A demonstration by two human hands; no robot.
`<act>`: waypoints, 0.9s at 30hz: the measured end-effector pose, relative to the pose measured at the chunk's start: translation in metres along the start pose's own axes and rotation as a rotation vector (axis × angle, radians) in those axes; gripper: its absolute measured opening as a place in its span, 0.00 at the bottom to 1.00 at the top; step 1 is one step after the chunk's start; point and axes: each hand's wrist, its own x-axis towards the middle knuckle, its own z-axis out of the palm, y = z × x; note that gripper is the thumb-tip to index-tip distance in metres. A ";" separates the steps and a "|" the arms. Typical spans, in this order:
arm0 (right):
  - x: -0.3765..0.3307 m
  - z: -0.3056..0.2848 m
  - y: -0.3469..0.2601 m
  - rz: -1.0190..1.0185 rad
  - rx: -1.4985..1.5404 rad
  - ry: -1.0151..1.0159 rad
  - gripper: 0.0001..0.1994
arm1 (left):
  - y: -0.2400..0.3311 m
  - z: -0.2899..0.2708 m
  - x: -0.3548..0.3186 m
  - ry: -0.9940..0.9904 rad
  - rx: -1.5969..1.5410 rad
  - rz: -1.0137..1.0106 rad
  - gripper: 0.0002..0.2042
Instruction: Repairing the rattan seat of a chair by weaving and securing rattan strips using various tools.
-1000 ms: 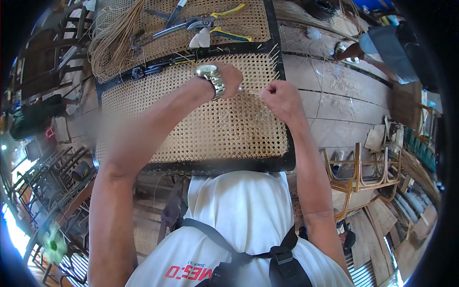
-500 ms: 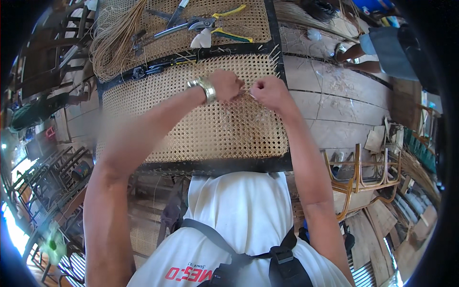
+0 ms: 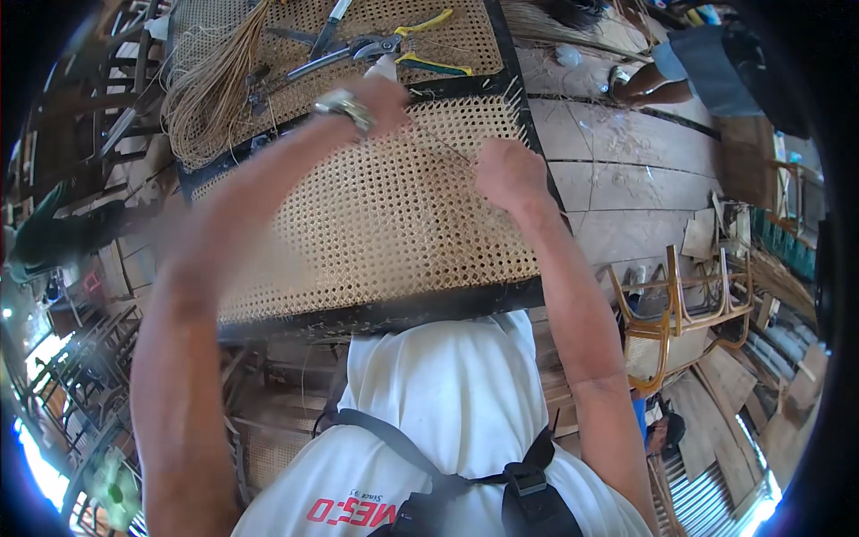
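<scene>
A woven cane panel (image 3: 358,224) in a black frame lies in front of me. A thin cane strand (image 3: 445,146) runs between my two hands, just above the weave. My left hand (image 3: 380,103), with a metal bracelet at its wrist, is closed on one end near the frame's middle bar and is slightly blurred. Closed in a fist, my right hand (image 3: 510,170) holds the other end by the right side of the panel. Loose strand ends (image 3: 514,100) stick out along the right far corner.
Beyond the middle bar lie yellow-handled pruning shears (image 3: 385,49), a knife (image 3: 333,27) and a bundle of long cane strands (image 3: 201,98). A person's legs (image 3: 653,85) show at upper right. A wooden chair frame (image 3: 671,313) stands at right.
My left hand has moved away from the right one, up and to the left, drawing the strand out between them. My right hand has shifted slightly right.
</scene>
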 end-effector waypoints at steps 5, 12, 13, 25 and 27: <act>0.015 0.017 0.018 -0.133 0.356 0.006 0.13 | -0.083 -0.067 -0.035 0.150 0.068 -0.004 0.23; 0.023 -0.003 -0.007 -0.426 1.379 0.069 0.11 | -0.051 -0.044 -0.039 0.375 -0.282 0.169 0.20; 0.022 -0.003 0.003 -0.385 1.235 0.193 0.11 | -0.033 -0.035 -0.045 0.243 -0.435 0.157 0.17; 0.025 0.027 0.043 -0.228 0.425 0.161 0.13 | 0.061 0.032 -0.006 -0.138 -0.021 0.056 0.14; 0.020 0.020 0.038 -0.207 0.408 0.222 0.12 | 0.064 0.025 0.000 -0.166 0.018 0.056 0.13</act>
